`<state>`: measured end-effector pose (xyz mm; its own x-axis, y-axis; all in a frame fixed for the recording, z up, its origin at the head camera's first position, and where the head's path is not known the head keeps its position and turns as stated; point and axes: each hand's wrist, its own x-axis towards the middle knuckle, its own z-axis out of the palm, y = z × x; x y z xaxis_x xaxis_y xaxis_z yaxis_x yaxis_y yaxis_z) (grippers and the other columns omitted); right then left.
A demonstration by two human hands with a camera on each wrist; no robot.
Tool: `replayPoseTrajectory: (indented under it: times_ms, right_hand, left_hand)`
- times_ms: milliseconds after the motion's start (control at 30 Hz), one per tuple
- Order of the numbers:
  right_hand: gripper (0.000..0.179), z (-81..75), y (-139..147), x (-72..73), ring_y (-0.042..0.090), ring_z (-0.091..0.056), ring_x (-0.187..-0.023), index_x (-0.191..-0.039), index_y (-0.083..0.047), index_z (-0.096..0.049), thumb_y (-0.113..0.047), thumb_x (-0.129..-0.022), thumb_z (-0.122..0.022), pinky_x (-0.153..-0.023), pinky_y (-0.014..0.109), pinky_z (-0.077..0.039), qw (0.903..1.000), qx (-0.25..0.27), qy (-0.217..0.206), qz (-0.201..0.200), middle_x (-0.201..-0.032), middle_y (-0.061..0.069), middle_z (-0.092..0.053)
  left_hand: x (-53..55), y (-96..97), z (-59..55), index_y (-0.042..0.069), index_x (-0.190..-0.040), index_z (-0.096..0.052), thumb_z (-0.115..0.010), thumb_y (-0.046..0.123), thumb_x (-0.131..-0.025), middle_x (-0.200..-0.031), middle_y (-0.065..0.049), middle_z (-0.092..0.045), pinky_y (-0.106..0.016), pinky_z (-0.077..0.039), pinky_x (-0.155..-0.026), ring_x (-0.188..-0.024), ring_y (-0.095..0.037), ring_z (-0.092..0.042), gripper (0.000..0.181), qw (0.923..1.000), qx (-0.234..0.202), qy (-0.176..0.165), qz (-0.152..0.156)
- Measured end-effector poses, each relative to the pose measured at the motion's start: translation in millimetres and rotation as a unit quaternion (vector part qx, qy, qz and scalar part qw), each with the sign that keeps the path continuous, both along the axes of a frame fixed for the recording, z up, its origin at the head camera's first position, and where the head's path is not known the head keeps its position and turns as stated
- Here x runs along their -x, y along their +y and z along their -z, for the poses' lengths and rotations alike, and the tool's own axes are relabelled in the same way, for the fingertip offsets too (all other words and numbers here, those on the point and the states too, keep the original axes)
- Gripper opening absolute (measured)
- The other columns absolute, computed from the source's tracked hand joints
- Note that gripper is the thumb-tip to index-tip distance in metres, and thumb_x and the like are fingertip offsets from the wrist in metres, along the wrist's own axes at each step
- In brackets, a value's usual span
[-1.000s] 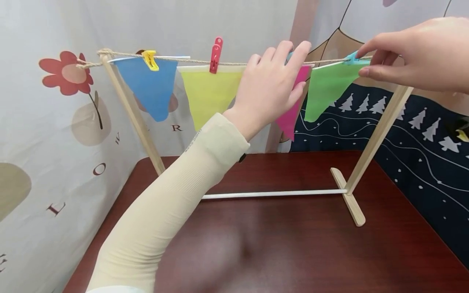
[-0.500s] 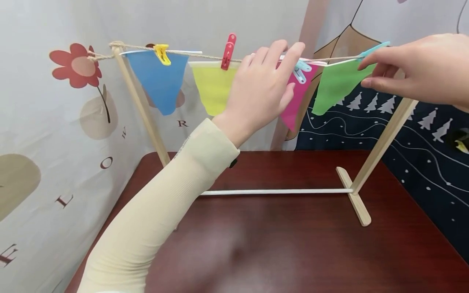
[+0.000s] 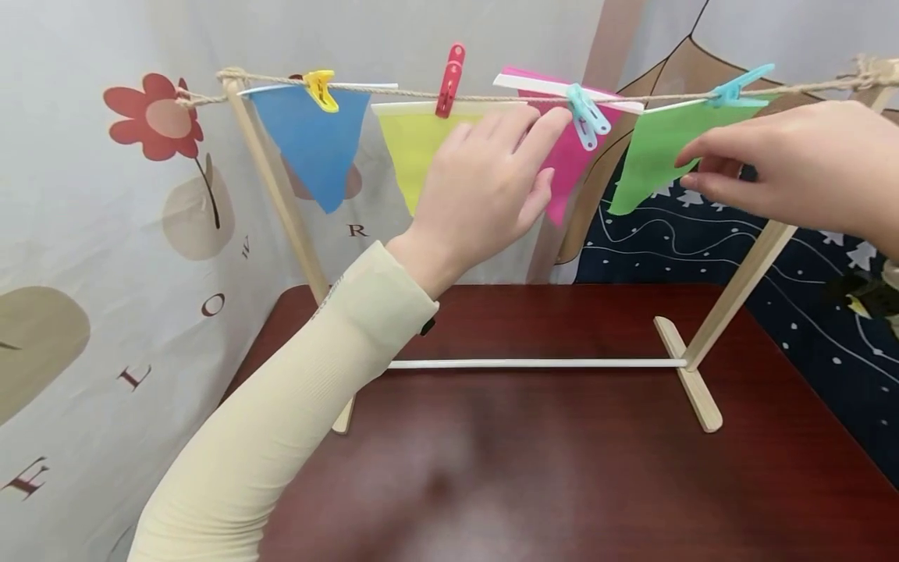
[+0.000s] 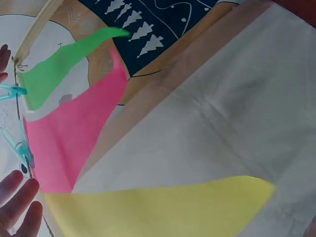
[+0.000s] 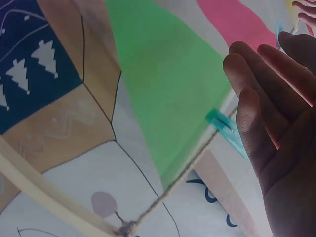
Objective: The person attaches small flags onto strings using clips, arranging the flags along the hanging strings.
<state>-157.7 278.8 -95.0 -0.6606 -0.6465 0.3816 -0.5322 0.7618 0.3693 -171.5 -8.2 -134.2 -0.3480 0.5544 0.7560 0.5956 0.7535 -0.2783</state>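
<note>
Head view shows us a little wooden rack (image 3: 730,300) on a dark red table (image 3: 562,484), with a string (image 3: 393,97) tied across the top. Starting at the left, we see a blue flag (image 3: 312,148) under a yellow peg (image 3: 321,88). Next comes a yellow flag (image 3: 414,148) under a red peg (image 3: 449,82). Our left hand (image 3: 485,187) is up in front of the yellow flag, with fingers straight and loose, holding nothing. Its fingertips (image 3: 555,121) are just beside a light blue peg (image 3: 586,117) on the pink flag (image 3: 572,168). Further right hangs the green flag (image 3: 653,156) with another blue peg (image 3: 733,87) on its top edge. Our right hand (image 3: 779,176) is just below that peg, in front of the green flag. Its fingers are only a bit bent and hold nothing.
</note>
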Motion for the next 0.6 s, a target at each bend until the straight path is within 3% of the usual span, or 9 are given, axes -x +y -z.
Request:
replayPoseTrajectory:
  times_ms: [200, 400, 600]
  right_hand:
    - [0.034, 10.6, -3, -4.3, 0.017, -0.051, -0.053, -0.102, -0.009, -0.064, -0.016, -0.071, -0.076, -0.042, 0.027, -0.036, 0.9999, 0.010, 0.002, -0.012, -0.076, 0.012, -0.066]
    - [0.030, 25.0, -4, -8.0, 0.015, -0.051, -0.053, -0.102, -0.009, -0.065, -0.016, -0.074, -0.073, -0.045, 0.030, -0.039, 0.9989, 0.043, -0.005, -0.016, -0.078, 0.010, -0.067]
    - [0.022, 49.8, 2, -10.9, 0.023, -0.059, -0.063, -0.100, -0.006, -0.067, -0.014, -0.080, -0.069, -0.057, 0.043, -0.049, 0.9950, 0.097, -0.024, 0.005, -0.082, 0.012, -0.068]
  left_hand:
    - [0.9, -5.6, 8.4, 0.011, -0.124, -0.050, -0.042, 0.028, -0.091, -0.107, -0.005, -0.059, -0.030, -0.048, -0.073, -0.093, -0.019, -0.058, 0.038, 1.0000, 0.005, -0.001, 0.001]
    - [2.4, -17.5, 20.2, 0.009, -0.115, -0.055, -0.047, 0.028, -0.090, -0.095, -0.006, -0.061, -0.030, -0.050, -0.070, -0.083, -0.018, -0.058, 0.032, 0.9997, 0.010, -0.009, 0.020]
    - [-0.8, -31.0, 38.3, 0.008, -0.110, -0.059, -0.050, 0.028, -0.089, -0.086, -0.005, -0.061, -0.029, -0.048, -0.059, -0.069, -0.017, -0.054, 0.029, 0.9988, 0.001, -0.015, 0.047]
